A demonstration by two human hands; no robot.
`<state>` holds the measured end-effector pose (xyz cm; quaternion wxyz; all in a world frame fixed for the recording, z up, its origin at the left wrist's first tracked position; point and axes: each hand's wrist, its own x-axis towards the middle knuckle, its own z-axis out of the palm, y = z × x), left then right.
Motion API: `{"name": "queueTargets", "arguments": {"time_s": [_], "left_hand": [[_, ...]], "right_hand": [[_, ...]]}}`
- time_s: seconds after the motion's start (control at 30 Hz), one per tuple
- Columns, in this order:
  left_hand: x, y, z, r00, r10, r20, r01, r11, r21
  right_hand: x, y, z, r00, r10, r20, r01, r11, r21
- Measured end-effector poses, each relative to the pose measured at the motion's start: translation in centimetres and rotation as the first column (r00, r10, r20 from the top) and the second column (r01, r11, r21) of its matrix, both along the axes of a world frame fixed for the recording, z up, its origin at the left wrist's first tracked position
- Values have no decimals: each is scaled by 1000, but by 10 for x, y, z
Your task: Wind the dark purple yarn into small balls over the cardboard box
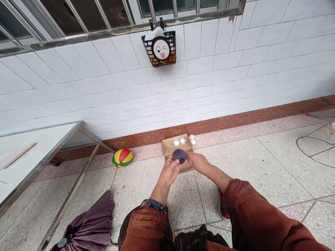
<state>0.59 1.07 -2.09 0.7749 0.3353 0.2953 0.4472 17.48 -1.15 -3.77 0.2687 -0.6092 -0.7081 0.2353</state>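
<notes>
A dark grey-purple ball of yarn (179,156) is held up in front of me, over an open cardboard box (165,148). My left hand (170,170) grips it from the lower left, the thumb pressed on its front. At the ball's right edge, my right hand (197,162) is closed with its fingers bent against the yarn; the fingertips are partly hidden. Inside the box lie two small white balls of yarn (179,141) with a loose strand. Two more white balls (193,139) sit on the floor ledge just right of the box.
A white-topped metal table (52,146) stands at left, a colourful ball (122,158) beyond its leg. A purple umbrella (89,226) lies at lower left. The black basket (160,47) hangs from the window bars on the tiled wall. A thin wire frame (311,155) is on the right.
</notes>
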Motion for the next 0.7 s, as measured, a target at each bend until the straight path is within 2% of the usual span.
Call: {"name": "queueTargets", "arguments": {"time_s": [0.1, 0.17, 0.23, 0.3, 0.4, 0.47, 0.53, 0.6, 0.7], "left_hand": [[-7, 6, 1, 992, 96, -77, -94, 995, 40], [-10, 10, 2, 974, 159, -164, -143, 984, 107], [-12, 12, 2, 942, 205, -265, -157, 969, 192], [-12, 12, 2, 905, 188, -382, -95, 964, 249], [-9, 5, 3, 863, 19, -505, 112, 968, 226], [-7, -2, 5, 860, -122, -496, 251, 947, 201], [-5, -9, 9, 878, -206, -433, 320, 924, 209], [-3, -13, 13, 918, -199, -342, 286, 932, 225], [0, -12, 15, 969, -104, -226, 148, 970, 191]], "right_hand": [[0, -10, 14, 981, 193, 8, -192, 980, -54], [0, -17, 27, 917, 385, -103, -391, 920, -39], [2, -22, 42, 849, 468, -246, -479, 877, 14], [6, -22, 54, 824, 417, -384, -427, 902, 64], [18, -12, 60, 782, 269, -562, -258, 961, 101], [27, -2, 54, 757, 164, -633, -133, 986, 96], [33, 8, 43, 759, 63, -648, -18, 997, 77], [34, 15, 31, 789, -7, -614, 39, 998, 39], [27, 17, 17, 864, -56, -500, 43, 998, -38]]}}
